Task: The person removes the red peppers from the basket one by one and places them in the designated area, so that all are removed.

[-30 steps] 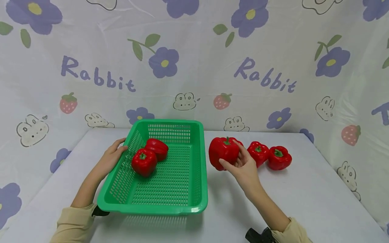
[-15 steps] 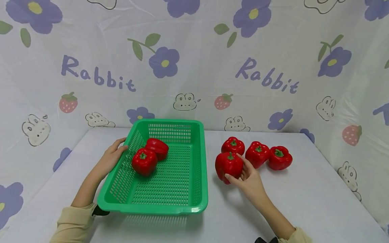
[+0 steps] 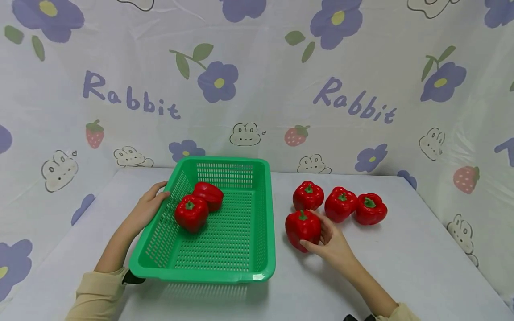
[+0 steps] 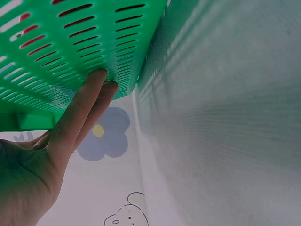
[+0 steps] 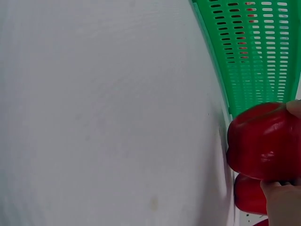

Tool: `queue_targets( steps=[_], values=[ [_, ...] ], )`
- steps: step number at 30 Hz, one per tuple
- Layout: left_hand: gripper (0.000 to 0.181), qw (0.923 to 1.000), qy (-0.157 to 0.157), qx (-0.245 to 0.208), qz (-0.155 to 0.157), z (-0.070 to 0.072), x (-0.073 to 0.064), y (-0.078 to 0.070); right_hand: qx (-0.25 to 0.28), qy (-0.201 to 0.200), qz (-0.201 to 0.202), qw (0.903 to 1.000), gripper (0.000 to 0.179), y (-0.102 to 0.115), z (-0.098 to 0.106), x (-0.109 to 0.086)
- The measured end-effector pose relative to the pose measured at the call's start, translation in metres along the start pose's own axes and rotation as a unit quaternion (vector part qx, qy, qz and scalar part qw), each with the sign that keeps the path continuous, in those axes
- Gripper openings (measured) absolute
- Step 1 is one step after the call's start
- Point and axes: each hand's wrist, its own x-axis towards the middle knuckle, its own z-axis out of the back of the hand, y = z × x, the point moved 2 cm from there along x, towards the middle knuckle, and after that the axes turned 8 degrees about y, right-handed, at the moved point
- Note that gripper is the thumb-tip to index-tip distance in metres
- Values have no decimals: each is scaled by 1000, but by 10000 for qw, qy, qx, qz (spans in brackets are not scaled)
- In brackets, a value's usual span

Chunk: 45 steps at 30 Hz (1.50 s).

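Note:
A green plastic basket (image 3: pixel 263 223) with slotted walls holds two red bell peppers, one upright (image 3: pixel 191 215) and one lying on its side (image 3: pixel 209 195). At its left rim is my left hand (image 3: pixel 147 208), thumb on the rim. In the left wrist view, two fingers (image 4: pixel 77 110) stretch along the slotted outer wall. My right hand (image 3: pixel 332 240) grips another red bell pepper (image 3: pixel 302 228) between thumb and fingers, to the right of the basket and low over the table. Its green stem points up. The right wrist view shows this held pepper (image 5: pixel 265 141) close up.
Behind the right hand, three more red bell peppers stand in a row: left (image 3: pixel 308 194), middle (image 3: pixel 339 205) and right (image 3: pixel 370 209). The white table (image 3: pixel 417 249) ends at a cloth backdrop (image 3: pixel 257 89) printed with flowers and rabbits.
My right hand has brought its pepper down and nearer to me, away from beside the basket's far right side, uncovering the left pepper of the row. The left hand and basket have stayed put.

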Motion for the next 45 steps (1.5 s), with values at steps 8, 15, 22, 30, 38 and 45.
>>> queue_targets(
  steps=[8, 15, 22, 30, 38, 45],
  values=[
    [58, 10000, 0, -31, 1, -1, 0, -1, -356, 261, 278, 9986, 82, -5, 12, -5],
    [58, 10000, 10, -40, -31, 0, 3, 1, -632, 325, 200, 9973, 84, -8, 19, -10],
    [58, 10000, 9, -55, -56, 0, 6, 5, -664, 376, 17, 9971, 85, -11, 23, -11],
    [59, 10000, 23, -20, 9, 0, 6, 6, -632, 335, -66, 9974, 86, -16, 28, -13],
    [59, 10000, 14, -29, 22, 1, 7, 7, -796, 238, 15, 9965, 87, -8, 31, -15],
    [59, 10000, 4, -21, 28, 1, 5, 6, -890, -46, 323, 9955, 85, 7, 34, -15]
  ],
)
